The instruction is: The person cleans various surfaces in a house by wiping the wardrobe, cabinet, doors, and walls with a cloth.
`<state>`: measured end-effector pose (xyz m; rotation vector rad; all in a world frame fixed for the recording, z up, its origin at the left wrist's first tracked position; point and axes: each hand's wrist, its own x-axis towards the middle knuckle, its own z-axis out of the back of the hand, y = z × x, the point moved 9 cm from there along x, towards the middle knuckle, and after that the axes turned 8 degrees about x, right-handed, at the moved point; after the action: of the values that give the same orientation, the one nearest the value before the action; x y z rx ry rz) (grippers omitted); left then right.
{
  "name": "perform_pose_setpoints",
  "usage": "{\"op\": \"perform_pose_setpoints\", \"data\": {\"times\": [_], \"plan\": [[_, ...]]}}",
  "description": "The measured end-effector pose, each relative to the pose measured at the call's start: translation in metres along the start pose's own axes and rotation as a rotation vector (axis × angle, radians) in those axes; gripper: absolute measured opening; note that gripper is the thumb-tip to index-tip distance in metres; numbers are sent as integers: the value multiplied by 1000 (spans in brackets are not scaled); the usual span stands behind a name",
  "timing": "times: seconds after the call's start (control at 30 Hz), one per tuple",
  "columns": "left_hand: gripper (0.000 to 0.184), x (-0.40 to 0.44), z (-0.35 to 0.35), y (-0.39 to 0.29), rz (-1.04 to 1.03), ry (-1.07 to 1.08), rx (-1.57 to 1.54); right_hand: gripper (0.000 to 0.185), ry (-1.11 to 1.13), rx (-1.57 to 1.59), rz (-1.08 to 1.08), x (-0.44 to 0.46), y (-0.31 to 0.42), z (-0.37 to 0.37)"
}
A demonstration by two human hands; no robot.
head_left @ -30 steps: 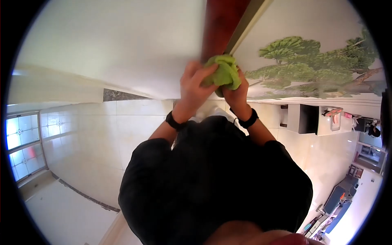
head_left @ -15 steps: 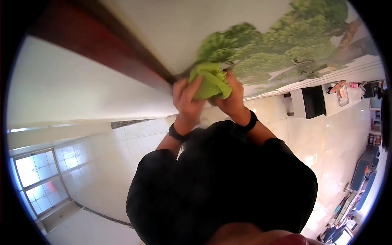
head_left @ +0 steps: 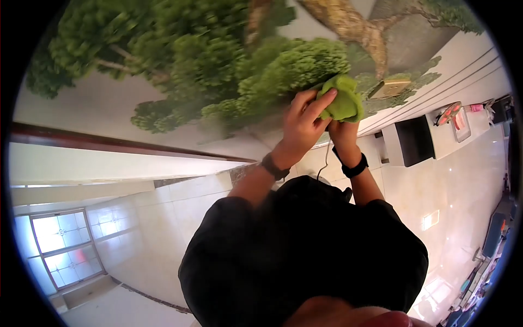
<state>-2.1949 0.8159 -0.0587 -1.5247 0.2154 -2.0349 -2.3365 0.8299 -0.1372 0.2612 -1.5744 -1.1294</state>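
Note:
A bunched green cloth (head_left: 343, 99) is held between both hands, close to a wall with a painted tree mural (head_left: 218, 65). My left hand (head_left: 306, 121) has its fingers bent over the cloth's left side. From below and the right, my right hand (head_left: 344, 135) grips the cloth, its fingers mostly hidden behind it. Each wrist bears a black band. A thin dark cord (head_left: 327, 155) hangs below the hands.
A wall plate (head_left: 390, 89) sits on the mural just right of the cloth. Beyond it stands a white cabinet with a dark front (head_left: 415, 140). A dark red trim (head_left: 109, 143) runs along the left, above a window (head_left: 65, 245) and pale floor tiles.
The view has turned and moved along the wall, so the mural now fills the top and the red trim lies at the left. Both hands have moved right in view with the cloth.

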Motion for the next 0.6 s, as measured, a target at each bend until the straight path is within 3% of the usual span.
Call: {"op": "perform_pose_setpoints", "data": {"times": [0.17,0.33,0.4,0.53,0.6], "plan": [[61,-91,-48,50,100,178,184,45,181,-22,-246,-51,-74,-7],[63,-102,-44,56,102,253,304,44,261,-69,-174,-40,-45,-9],[62,-77,-36,37,80,117,305,39,307,-100,-196,-20,-31,-3],[55,-3,-30,-22,-20,-176,238,41,88,-78,106,43,36,35],[57,23,-42,-41,-59,-175,189,39,31,-37,129,62,48,55]]}}
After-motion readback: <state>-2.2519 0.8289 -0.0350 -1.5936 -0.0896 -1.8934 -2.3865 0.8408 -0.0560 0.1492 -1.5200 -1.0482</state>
